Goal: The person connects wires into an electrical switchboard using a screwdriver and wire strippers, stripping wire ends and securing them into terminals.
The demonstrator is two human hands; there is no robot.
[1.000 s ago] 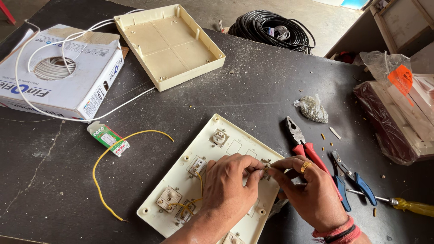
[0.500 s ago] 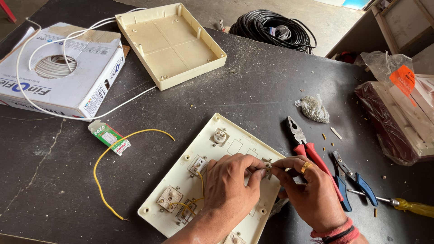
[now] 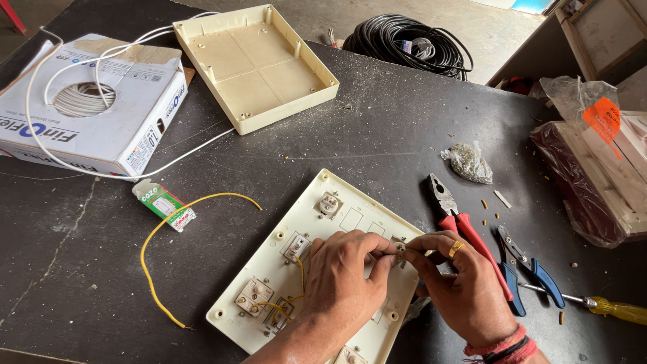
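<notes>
Cream switch plate (image 3: 317,269) lying back-side up on the dark table (image 3: 377,128), presumably so the rear terminals face upward for wiring

Left hand (image 3: 340,280) resting over the plate's middle, fingertips pinched toward the right, steadying something small at a fitting near the plate's right edge; right hand (image 3: 461,286) meeting it from the right, thumb and forefinger closed on the same spot. Both hands together, fingertips touching; exactly what is pinched too small to tell, likely a wire end or screw

Short yellow wires (image 3: 283,303) looped between the switch backs on the plate's lower part, just left of the left hand

Red-handled pliers (image 3: 458,222) and blue-handled cutters (image 3: 526,269) laid just right of the plate, within easy reach of the right hand; yellow-handled screwdriver (image 3: 606,309) farther right

Loose yellow wire (image 3: 162,249) and small green packet (image 3: 164,205) left of the plate; white wire box (image 3: 94,114) and empty cream back box (image 3: 256,64) beyond it, well apart; black cable coil (image 3: 411,44) at the far edge
</notes>
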